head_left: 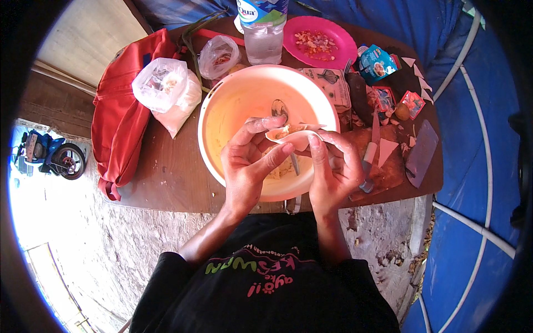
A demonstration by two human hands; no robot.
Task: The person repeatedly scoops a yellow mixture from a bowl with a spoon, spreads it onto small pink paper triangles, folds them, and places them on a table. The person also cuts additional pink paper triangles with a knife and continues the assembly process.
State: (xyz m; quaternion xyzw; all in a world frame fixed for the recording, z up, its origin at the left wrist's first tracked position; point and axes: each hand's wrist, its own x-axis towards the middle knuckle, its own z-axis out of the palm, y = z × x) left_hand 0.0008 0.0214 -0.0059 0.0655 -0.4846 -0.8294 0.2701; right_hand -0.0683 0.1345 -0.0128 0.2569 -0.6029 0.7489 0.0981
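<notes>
1. Both hands pinch a pale dough wrapper point(293, 136) holding filling; the left hand point(251, 161) has a narrow grip on its left edge, the right hand point(333, 166) on its right.
2. The wrapper sits above a large peach bowl point(233, 100) with a metal spoon point(279, 108) inside.
3. The bowl rests on a brown wooden surface point(172, 172).
4. Farther out: a pink plate point(338, 33), a clear water bottle point(262, 33), a red cloth point(119, 122), a knife point(371, 155).
</notes>
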